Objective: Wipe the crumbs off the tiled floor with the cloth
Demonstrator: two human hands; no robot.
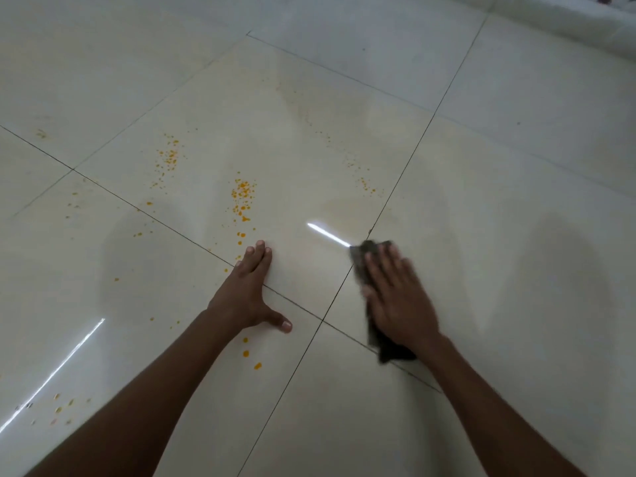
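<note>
Both your hands lay flat: the left hand [253, 287], fingers together, braced you on the tiled floor [344, 139], while the right hand [395, 297], fingers slightly spread, pressed the cloth [361, 259] down beside the crumbs [242, 197].

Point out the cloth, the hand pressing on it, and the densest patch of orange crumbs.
cloth [385, 349]: head view, dark near end showing beside the wrist.
right hand [395, 297]: head view, back of the hand.
orange crumbs [242, 197]: head view, middle of the cluster beyond the left fingertips.

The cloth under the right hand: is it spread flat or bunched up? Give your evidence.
Spread flat. The dark cloth lies on the tiled floor under the right hand, whose straight fingers press it; edges show beyond fingertips and wrist.
</note>
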